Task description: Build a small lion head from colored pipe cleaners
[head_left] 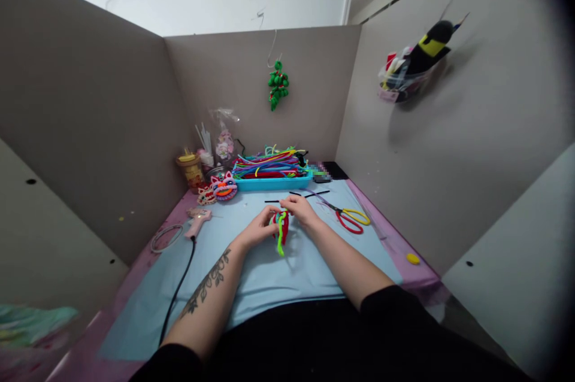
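Just above the blue table cover, my left hand (262, 227) is closed around a small red pipe-cleaner piece (286, 227). A lime-green pipe cleaner (281, 239) runs down its front, with its fuzzy end hanging below. My right hand (300, 210) is closed at the top of the piece, its fingertips pinching the upper part of the green pipe cleaner. Fingers hide part of the red piece, so its full shape cannot be made out. Several dark thin strips (272, 201) lie behind my hands. Scissors (345, 217) with red and yellow handles rest to the right.
A blue tray (269, 183) of colourful pipe cleaners stands at the back. Finished lion-head crafts (224, 187) sit left of it. A pink glue gun (197, 223) with a black cord lies left. A yellow lid (412, 258) is at right. Grey panels (265, 100) enclose three sides.
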Demonstrator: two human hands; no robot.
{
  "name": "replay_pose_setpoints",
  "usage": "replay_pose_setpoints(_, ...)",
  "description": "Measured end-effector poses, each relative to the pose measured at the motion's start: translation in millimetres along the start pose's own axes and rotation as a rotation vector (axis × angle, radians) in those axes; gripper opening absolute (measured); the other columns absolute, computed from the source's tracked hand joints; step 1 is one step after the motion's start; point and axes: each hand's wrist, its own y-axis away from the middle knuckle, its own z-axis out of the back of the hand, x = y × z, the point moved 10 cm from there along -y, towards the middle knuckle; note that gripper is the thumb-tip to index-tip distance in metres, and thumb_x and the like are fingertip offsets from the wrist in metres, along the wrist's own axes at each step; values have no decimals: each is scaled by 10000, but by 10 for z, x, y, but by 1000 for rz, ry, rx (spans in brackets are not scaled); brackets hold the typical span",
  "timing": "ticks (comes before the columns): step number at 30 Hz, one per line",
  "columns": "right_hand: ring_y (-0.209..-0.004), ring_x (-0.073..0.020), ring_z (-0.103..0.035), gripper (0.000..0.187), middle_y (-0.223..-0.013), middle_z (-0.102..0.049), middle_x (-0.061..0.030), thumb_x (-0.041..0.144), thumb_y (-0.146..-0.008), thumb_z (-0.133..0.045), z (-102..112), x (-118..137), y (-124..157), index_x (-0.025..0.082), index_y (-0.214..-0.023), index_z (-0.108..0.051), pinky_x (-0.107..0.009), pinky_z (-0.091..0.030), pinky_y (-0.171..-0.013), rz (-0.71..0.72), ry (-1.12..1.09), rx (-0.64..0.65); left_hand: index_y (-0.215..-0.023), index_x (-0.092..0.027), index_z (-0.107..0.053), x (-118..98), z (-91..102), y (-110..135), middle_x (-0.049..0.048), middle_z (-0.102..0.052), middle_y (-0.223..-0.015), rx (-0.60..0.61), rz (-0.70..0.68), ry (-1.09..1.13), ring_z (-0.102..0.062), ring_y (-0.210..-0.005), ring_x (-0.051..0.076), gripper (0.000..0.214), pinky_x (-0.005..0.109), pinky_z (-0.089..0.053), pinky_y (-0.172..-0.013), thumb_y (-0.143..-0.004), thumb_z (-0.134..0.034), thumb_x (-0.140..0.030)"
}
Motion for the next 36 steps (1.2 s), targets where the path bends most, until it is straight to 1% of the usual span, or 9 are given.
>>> replay_pose_setpoints(7, -328, -48, -264, 284, -342, -372, 89, 428, -610, -659, 74, -268, -75, 170, -578, -543, -205, -164, -359, -124, -146, -84, -1008, -188, -496, -70, -281, 69, 7, -549, -834, 207, 67, 97, -511, -717, 132, 451, 230, -381, -625, -672, -698, -412)
replay_pose_setpoints(12, -285, -31, -239, 283, -328, -346, 107, 408, -630, -676, 173, -466, -96, 175, -636, -515, -169, -148, -318, -275, -352, -150, -950, -167, -539, -21, -289, 84, 28, -580, -836, 208, 113, 148, -546, -752, 152, 408, 234, -402, -643, -659, -709, -396)
replay_pose_setpoints(18, -287, -25, -282, 214, -358, -365, 102, 311, -702, -654, 290, -639, -75, 167, -651, -505, -144, -193, -316, -421, -377, -241, -1010, -182, -522, 76, -302, 140, 64, -623, -883, 234, 193, 284, -628, -772, 216, 452, 272, -454, -620, -657, -699, -402)
replay_pose_setpoints(21, -332, -49, -375, 205, -418, -447, 71, 327, -728, -628, 323, -661, -79, 170, -690, -501, -157, -247, -340, -433, -382, -269, -1035, -178, -526, 91, -152, 74, 67, -618, -893, 106, 167, 271, -634, -765, 206, 484, 260, -464, -612, -650, -700, -415)
replay_pose_setpoints(23, -438, -80, -479, 212, -548, -557, 25, 368, -742, -603, 373, -553, -67, 177, -760, -512, -173, -314, -391, -344, -345, -313, -1068, -192, -511, 83, 78, 4, 55, -603, -927, -97, 102, 238, -626, -765, 180, 491, 248, -473, -611, -667, -683, -418)
replay_pose_setpoints(26, -700, -135, -557, 266, -811, -623, -26, 418, -751, -574, 470, -37, 44, 193, -888, -537, -224, -425, -565, 62, -100, -424, -1079, -197, -469, 86, 457, -3, 51, -580, -964, -447, 15, 177, -610, -759, 153, 516, 250, -492, -627, -669, -685, -425)
replay_pose_setpoints(28, -819, -161, -551, 276, -904, -612, -51, 429, -784, -541, 210, 272, 124, 191, -920, -577, -272, -440, -703, 277, 67, -248, -1062, -189, -456, 87, 608, 34, 52, -572, -966, -595, -31, 143, -599, -752, 142, 518, 247, -493, -634, -666, -692, -425)
replay_pose_setpoints(31, -926, -189, -535, 267, -973, -599, -64, 413, -805, -539, -178, 436, 232, 203, -947, -626, -309, -419, -794, 404, 196, 3, -1040, -184, -471, 91, 669, 58, 38, -579, -928, -656, -66, 116, -582, -705, 121, 533, 250, -494, -643, -632, -721, -418)
replay_pose_setpoints(36, -860, -186, -534, 241, -863, -595, -42, 413, -791, -551, -205, 407, 224, 188, -800, -636, -325, -402, -826, 384, 158, 23, -1032, -187, -537, 214, 656, 30, 74, -598, -1036, -615, 15, 229, -598, -788, 146, 531, 254, -492, -657, -645, -680, -521)
